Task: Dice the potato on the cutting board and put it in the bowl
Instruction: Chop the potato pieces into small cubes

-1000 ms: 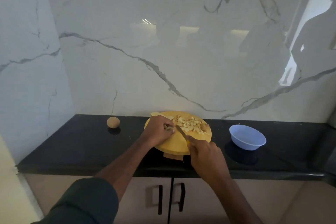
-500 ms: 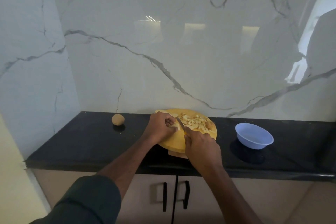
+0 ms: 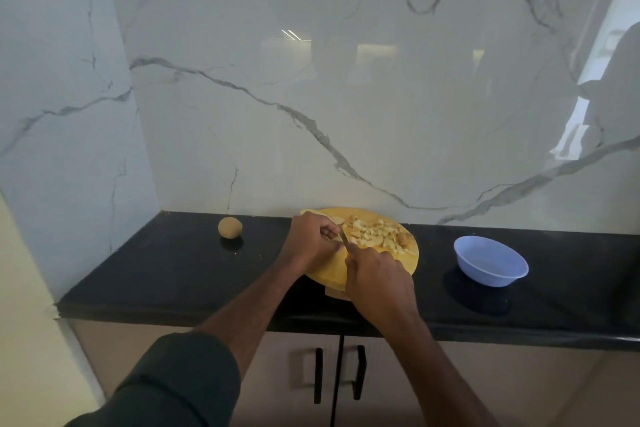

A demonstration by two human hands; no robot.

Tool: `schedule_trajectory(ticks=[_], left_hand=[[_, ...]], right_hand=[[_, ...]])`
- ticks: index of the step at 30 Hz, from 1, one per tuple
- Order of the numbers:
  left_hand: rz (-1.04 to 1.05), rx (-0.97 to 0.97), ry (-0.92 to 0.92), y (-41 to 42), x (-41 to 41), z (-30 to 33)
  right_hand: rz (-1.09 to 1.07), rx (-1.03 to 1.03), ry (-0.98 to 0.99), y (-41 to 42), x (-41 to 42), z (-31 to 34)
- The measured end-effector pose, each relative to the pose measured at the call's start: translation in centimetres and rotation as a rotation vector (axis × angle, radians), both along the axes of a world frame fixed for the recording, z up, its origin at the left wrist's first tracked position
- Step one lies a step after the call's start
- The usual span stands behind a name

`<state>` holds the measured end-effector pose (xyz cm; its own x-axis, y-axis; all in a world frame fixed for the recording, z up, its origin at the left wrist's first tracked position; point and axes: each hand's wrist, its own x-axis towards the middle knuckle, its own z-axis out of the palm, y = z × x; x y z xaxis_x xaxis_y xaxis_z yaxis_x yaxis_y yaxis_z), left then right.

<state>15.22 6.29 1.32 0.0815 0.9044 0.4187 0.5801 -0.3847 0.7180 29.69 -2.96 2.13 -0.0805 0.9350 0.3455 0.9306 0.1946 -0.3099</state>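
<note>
On the black stone counter (image 3: 166,274) before you, the round wooden cutting board (image 3: 332,270) sits centrally against the wall. Your whole brown potato (image 3: 230,227) lies well left of it; your pale blue plastic bowl (image 3: 491,265) stands right. Diced potato pieces (image 3: 375,236) lie on the board's far right part.

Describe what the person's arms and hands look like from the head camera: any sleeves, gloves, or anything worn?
Both hands are bare: no gloves, and no rings or watch that I can make out. The left hand leads back along a bare forearm to a dark green sleeve pushed up near the elbow. The right hand and its forearm are bare right to the frame's bottom edge; no sleeve shows on that side.
</note>
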Motion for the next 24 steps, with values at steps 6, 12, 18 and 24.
schedule_trajectory(ticks=[6,12,18,24], left_hand=[[-0.027,-0.021,-0.001,0.1,-0.4,0.2],[-0.017,-0.001,0.007,0.1,-0.3,0.1],[0.0,0.011,0.013,0.1,-0.2,-0.2],[-0.036,0.007,0.012,0.2,-0.7,-0.2]], right_hand=[[0.006,-0.023,-0.066,-0.5,0.3,0.0],[0.019,-0.041,-0.103,-0.9,0.5,0.0],[0.01,-0.047,-0.147,-1.6,0.5,-0.1],[-0.031,-0.032,-0.048,-1.8,2.6,-0.8]])
